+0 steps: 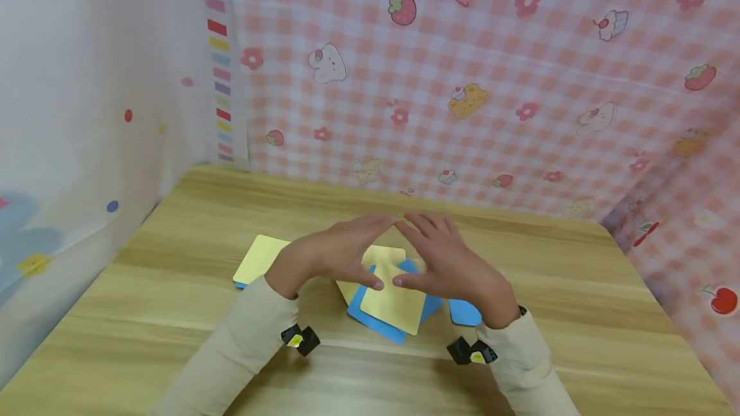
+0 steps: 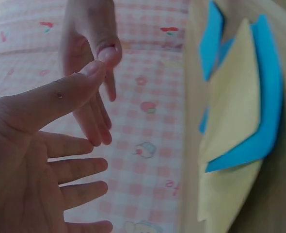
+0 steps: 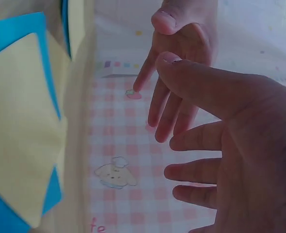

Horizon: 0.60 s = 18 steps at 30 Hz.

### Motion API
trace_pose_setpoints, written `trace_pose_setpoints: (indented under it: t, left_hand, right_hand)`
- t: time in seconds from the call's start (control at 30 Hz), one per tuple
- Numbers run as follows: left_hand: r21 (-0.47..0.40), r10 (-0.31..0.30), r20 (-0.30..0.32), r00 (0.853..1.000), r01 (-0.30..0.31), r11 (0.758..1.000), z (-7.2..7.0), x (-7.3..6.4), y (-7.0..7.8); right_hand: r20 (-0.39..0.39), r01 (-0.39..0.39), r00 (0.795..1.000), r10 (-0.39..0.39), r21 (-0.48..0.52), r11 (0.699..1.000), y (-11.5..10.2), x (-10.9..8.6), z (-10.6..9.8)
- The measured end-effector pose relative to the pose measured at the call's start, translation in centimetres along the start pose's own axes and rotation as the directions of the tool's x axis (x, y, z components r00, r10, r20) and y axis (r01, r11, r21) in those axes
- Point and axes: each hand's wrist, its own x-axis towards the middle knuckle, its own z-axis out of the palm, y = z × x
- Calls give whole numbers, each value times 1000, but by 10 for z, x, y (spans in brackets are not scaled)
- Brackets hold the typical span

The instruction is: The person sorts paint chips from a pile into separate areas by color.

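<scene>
I logged left hand and right hand, fingers wide and empty, seemingly poised above yellow cards and blue cards; gripping any called for lowering.

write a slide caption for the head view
Left hand and right hand hover with fingers extended over overlapping yellow and blue cards on a wood-grain table.

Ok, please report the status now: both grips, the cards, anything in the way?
Left grip and right grip empty, raised over table. Card pile overlapping unevenly, yellow uppermost. Nothing visible between grips and pile.
</scene>
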Motion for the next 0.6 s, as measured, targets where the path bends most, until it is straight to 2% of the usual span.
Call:
trace_pose_setpoints:
  t: [0.13,0.27,0.47,0.6]
  left_hand:
    - [50,10,38,999,-12,999,17,7,-1]
    - [131,-28,99,995,15,991,35,15,-1]
    - [218,-122,157,980,86,972,57,21,-5]
    - [264,-152,168,974,104,959,66,23,-6]
  right_hand:
    - [102,-68,992,68,-7,998,3,-11,11]
    - [209,-145,968,139,10,989,5,-18,28]
    - [260,-197,947,189,6,980,7,-24,50]
    - [291,-218,933,209,-3,976,8,-24,59]
